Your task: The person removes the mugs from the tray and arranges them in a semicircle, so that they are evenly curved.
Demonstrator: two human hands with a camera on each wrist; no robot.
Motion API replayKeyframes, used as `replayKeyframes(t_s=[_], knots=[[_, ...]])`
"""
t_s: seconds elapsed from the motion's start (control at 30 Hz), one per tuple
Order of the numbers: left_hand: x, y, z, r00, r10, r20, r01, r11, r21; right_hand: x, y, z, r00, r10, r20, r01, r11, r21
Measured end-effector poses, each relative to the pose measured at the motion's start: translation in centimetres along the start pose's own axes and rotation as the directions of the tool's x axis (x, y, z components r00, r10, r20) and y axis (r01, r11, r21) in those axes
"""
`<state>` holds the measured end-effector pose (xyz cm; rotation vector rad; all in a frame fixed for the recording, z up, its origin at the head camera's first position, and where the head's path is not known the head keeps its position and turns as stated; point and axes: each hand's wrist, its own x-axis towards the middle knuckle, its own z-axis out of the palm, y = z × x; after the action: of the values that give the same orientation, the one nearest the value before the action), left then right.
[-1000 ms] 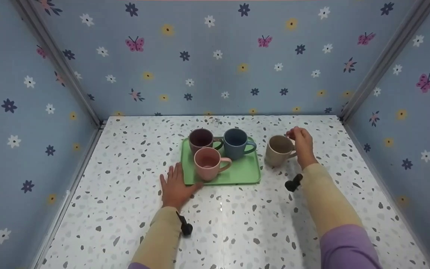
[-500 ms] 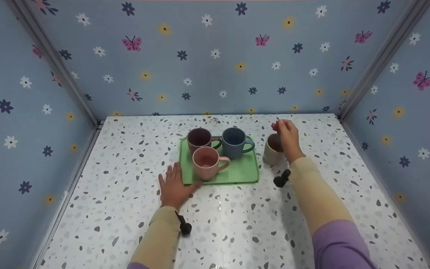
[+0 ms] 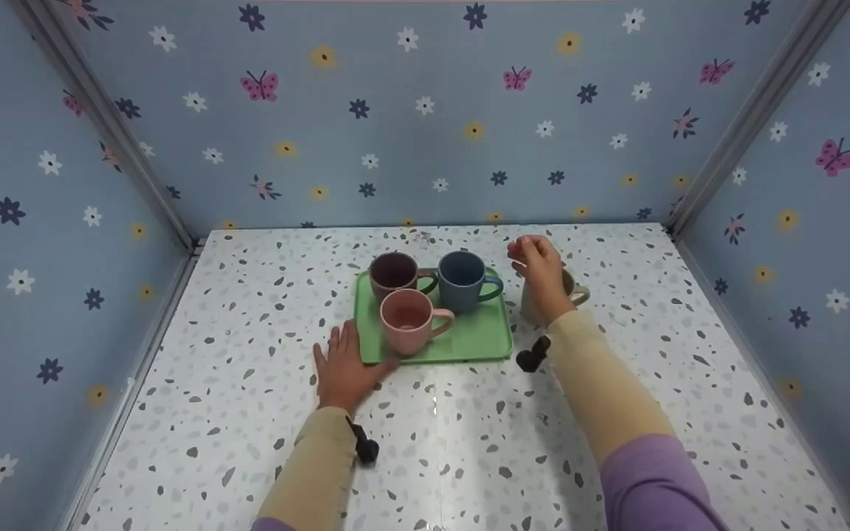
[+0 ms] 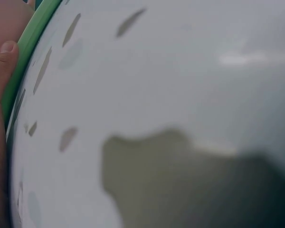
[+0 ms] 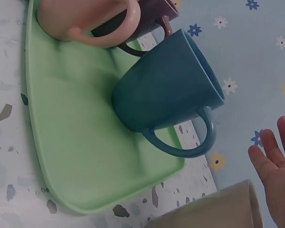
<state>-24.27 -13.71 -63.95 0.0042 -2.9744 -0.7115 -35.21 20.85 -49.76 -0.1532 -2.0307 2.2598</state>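
A green tray on the speckled table carries a pink mug, a purple mug and a blue mug. A beige mug stands on the table just right of the tray, partly hidden by my right hand, which hovers over its left rim holding nothing. In the right wrist view its fingers are spread beside the beige mug and the blue mug. My left hand lies flat on the table, thumb against the tray's edge.
Blue flowered walls close the table in on the left, back and right. White speckled tabletop stretches in front of the tray and to both sides. A small black camera mount sits at each wrist.
My right hand has moved left from the beige mug's handle side to above its left rim. The mug and the left hand have stayed put.
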Motion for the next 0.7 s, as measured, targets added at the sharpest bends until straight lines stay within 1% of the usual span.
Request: replayKeyframes(t_s=[0.07,0.2,0.43,0.57,0.7], knots=[[0.1,-0.1,0.1,1.000,-0.001,0.000,0.001,1.000,0.001,-0.2,0.4,0.6,1.000,-0.001,0.000,0.001,1.000,0.025],[0.2,-0.3,0.2,1.000,-0.001,0.000,0.001,1.000,0.008,-0.5,1.0,1.6,1.000,-0.001,-0.010,0.002,0.999,0.036],[0.2,-0.1,0.0,1.000,-0.005,0.007,0.005,1.000,-0.001,-0.8,2.5,2.6,1.000,-0.023,-0.008,0.022,0.998,-0.061],[0.0,0.1,-0.3,1.000,-0.009,0.014,0.009,1.000,-0.006,-0.8,3.4,2.8,0.999,-0.032,0.004,0.033,0.995,-0.095],[-0.1,0.2,-0.3,1.000,-0.009,0.004,0.009,1.000,-0.009,-0.8,4.3,2.9,0.999,-0.049,0.022,0.051,0.995,-0.087]])
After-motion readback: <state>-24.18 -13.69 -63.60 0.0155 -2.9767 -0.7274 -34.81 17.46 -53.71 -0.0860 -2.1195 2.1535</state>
